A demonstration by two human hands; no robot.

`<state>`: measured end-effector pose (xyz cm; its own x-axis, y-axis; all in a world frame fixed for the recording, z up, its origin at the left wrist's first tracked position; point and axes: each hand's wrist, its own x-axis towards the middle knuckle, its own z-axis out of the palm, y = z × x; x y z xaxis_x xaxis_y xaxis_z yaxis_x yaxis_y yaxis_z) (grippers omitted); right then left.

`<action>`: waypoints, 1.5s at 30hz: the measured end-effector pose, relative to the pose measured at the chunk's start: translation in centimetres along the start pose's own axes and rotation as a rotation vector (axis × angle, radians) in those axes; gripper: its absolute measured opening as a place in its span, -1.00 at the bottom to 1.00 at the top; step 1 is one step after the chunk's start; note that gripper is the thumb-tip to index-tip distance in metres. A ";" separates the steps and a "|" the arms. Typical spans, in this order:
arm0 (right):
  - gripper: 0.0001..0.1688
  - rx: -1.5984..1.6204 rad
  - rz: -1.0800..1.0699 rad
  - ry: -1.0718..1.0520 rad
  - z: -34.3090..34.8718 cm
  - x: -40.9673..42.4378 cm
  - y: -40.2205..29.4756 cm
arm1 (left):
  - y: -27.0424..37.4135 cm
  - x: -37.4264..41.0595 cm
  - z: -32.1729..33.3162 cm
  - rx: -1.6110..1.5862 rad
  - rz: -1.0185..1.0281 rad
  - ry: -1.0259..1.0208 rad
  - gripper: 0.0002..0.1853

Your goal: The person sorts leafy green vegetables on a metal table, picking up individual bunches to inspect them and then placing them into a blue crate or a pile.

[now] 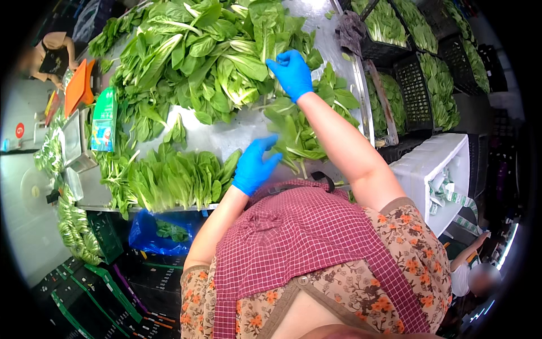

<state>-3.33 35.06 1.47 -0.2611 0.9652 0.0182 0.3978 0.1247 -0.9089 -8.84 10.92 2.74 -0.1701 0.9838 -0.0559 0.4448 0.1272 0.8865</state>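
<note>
On a metal table (203, 134) lies a large heap of leafy green vegetables (190, 55) with pale stems. My right hand (292, 75), in a blue glove, is at the heap's right edge with its fingers bent; whether a stem is between them cannot be told. My left hand (255, 164), gloved alike, is held just above the table near my apron, fingers apart and nothing in it. Left of it stands a row of greens (178, 178) lined up along the near edge. Loose leaves (300, 135) lie between and below my hands.
Black crates of greens (406, 89) stand at the right, beyond the table's edge. Nearer are a white foam box (427, 173) and a grey rag (350, 31). At the left are a green printed bag (104, 120), an orange plastic piece (76, 91) and a co-worker (55, 57).
</note>
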 end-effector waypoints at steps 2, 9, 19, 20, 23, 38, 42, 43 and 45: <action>-0.29 -0.088 0.021 0.107 1.6 1.7 -0.9 | -0.3 0.2 -0.1 -0.026 -0.017 -0.023 -0.54; -0.50 -0.066 0.088 0.030 0.6 3.5 0.7 | -0.9 0.9 -0.2 -0.174 -0.074 -0.047 -0.55; -0.66 0.541 0.277 -0.580 -5.9 -2.9 -1.1 | -0.7 6.1 -2.2 -0.648 -0.174 0.107 -0.63; -0.66 0.396 0.249 -0.709 -6.8 -3.3 -0.6 | -0.8 6.5 -2.6 -0.666 -0.160 0.129 -0.62; -0.64 0.163 0.131 -0.689 -6.5 -4.2 1.4 | -1.2 7.4 -3.0 -0.713 -0.146 0.159 -0.62; -0.65 0.468 0.349 -0.088 -3.1 -2.9 1.2 | -3.1 4.2 -1.5 -0.704 -0.275 0.064 -0.62; -0.58 0.130 0.125 -0.131 -5.5 -7.2 0.7 | -0.8 5.3 -1.4 -0.731 -0.244 0.098 -0.56; -0.56 0.030 0.087 -0.140 -5.9 -8.4 0.4 | 0.2 5.7 -1.4 -0.745 -0.253 0.098 -0.53; -0.54 0.006 0.080 -0.178 -6.1 -10.4 0.5 | 0.8 6.6 -0.4 -0.789 -0.276 0.085 -0.48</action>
<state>4.98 26.53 3.34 -0.3804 0.9160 -0.1274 0.4184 0.0476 -0.9070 -9.92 17.45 3.24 -0.2628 0.9134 -0.3108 -0.3624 0.2051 0.9092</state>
